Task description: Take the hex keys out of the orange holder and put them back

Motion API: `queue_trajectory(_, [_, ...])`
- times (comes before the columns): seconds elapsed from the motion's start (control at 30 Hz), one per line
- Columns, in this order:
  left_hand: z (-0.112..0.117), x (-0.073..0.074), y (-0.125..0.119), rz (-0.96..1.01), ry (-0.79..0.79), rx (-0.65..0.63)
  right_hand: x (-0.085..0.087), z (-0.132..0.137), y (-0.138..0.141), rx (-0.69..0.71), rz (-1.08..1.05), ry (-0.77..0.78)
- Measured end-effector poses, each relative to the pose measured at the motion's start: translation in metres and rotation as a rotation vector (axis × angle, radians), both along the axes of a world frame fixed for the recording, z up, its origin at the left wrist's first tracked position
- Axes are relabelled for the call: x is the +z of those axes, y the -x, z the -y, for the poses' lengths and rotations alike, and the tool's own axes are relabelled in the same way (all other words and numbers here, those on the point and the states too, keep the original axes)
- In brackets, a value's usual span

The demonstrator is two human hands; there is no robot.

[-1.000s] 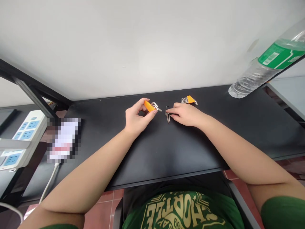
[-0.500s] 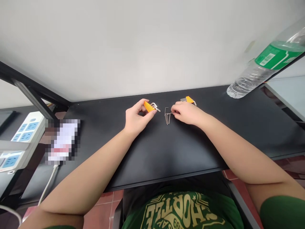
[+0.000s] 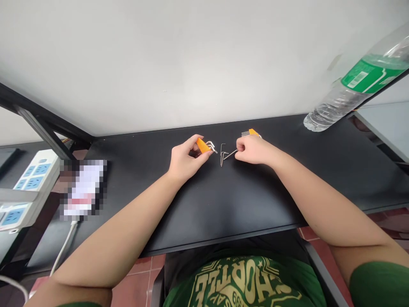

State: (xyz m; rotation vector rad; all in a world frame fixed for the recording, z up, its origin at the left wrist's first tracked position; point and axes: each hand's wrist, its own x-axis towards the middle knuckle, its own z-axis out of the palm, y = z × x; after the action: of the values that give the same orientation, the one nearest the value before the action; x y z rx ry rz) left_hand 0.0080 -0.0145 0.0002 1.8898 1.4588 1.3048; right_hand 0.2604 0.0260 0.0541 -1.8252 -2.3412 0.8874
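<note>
My left hand (image 3: pixel 184 158) is closed on an orange hex-key holder (image 3: pixel 203 146) with a few metal keys sticking out of its right end. My right hand (image 3: pixel 253 149) pinches one thin hex key (image 3: pixel 230 154) by its end, the key slanting down to the left. Two loose hex keys (image 3: pixel 221 156) lie on the black desk (image 3: pixel 223 200) between my hands. A second orange holder (image 3: pixel 252 132) with several keys lies just behind my right hand, partly hidden by it.
A clear water bottle (image 3: pixel 348 91) with a green label lies tilted at the far right. A white power strip (image 3: pixel 22 187) and a blurred phone (image 3: pixel 83 187) on a white cable sit at the left. A white wall backs the desk.
My right hand has closed on one hex key and lifted its end off the desk, moving slightly right. My left hand with the orange holder has shifted a little to the right.
</note>
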Motion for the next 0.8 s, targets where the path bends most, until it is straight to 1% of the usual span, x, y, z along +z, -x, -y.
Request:
queue_trajectory(0.1, [0.001, -0.002, -0.001, -0.046, -0.028, -0.036, -0.001, 0.002, 0.001, -0.018, -0.236, 0.048])
queue_trajectory(0.13, [0.002, -0.002, -0.001, -0.057, -0.032, -0.044, -0.003, 0.002, 0.001, -0.015, -0.297, 0.037])
queue_trajectory(0.2, [0.002, -0.002, -0.001, -0.073, -0.033, -0.046, -0.007, 0.001, 0.0, 0.0, -0.34, -0.052])
queue_trajectory(0.27, [0.002, -0.002, -0.001, -0.077, -0.031, -0.035, -0.013, -0.001, 0.0, 0.061, -0.285, -0.175])
queue_trajectory(0.33, [0.002, -0.002, -0.001, -0.071, -0.028, -0.034, -0.018, -0.002, -0.001, 0.188, -0.21, -0.256])
queue_trajectory(0.4, [0.001, -0.002, 0.0, -0.068, -0.024, -0.045, -0.022, -0.002, 0.0, 0.319, -0.161, -0.28])
queue_trajectory(0.47, [0.001, -0.002, 0.0, -0.074, -0.023, -0.05, -0.024, 0.0, 0.0, 0.398, -0.124, -0.292])
queue_trajectory(0.63, [0.001, -0.003, 0.0, -0.077, -0.025, -0.051, -0.024, 0.001, 0.0, 0.472, -0.037, -0.324])
queue_trajectory(0.8, [0.001, -0.004, 0.0, -0.078, -0.029, -0.061, -0.008, 0.01, 0.005, 0.55, 0.143, -0.341])
